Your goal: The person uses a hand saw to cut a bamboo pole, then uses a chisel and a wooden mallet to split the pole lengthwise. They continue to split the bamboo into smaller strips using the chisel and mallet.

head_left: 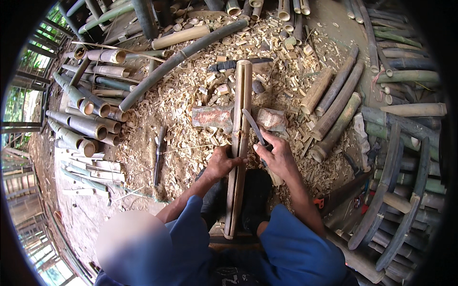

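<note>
No packages, labels, signs, screens.

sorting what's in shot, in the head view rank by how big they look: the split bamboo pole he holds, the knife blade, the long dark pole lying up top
1. long dark pole
2. split bamboo pole; nearer the camera, so these two are unsure
3. knife blade, clearly smallest

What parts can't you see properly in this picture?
Head view:
- Knife handle: wrapped inside the right hand.
- Near end of the split bamboo pole: cut off by the blue sleeves.
- Left hand fingertips: curled behind the pole.
- Bamboo stacks at the edges: bent and darkened by the fisheye rim.
</note>
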A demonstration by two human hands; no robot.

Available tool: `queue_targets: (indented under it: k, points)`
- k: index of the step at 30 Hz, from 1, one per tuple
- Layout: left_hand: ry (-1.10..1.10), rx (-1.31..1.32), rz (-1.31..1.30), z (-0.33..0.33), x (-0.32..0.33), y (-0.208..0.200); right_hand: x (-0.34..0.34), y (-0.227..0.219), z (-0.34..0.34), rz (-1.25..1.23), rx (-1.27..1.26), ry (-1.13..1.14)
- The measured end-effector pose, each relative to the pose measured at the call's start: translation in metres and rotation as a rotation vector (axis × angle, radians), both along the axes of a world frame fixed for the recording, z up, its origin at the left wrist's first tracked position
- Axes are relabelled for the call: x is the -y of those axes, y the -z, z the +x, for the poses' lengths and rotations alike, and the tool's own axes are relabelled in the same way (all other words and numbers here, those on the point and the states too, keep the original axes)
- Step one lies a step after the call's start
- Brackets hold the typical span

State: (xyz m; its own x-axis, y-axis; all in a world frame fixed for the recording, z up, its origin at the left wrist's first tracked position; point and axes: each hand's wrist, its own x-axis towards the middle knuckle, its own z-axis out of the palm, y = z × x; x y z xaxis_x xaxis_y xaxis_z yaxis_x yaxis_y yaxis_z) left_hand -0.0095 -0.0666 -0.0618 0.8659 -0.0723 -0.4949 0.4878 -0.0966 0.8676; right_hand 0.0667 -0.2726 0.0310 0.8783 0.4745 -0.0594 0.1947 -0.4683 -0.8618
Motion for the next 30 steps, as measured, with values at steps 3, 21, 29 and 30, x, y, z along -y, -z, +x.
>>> queue_targets:
  k: [3,21,29,30]
  points:
    - [0.049,-0.019,0.067,0.003,-0.002,-0.01,0.003,0.002,0.007,-0.007,-0.039,-0.03]
    - [0.037,0.038,0.231,-0.001,0.004,-0.015,-0.078,0.02,0.05,-0.087,-0.024,0.24]
    - [0.069,-0.003,0.234,0.0,0.006,-0.022,-0.089,-0.014,0.12,-0.174,-0.082,0.267]
    - [0.051,0.013,0.21,-0.003,0.004,-0.021,-0.089,-0.02,0.123,-0.178,-0.139,0.257]
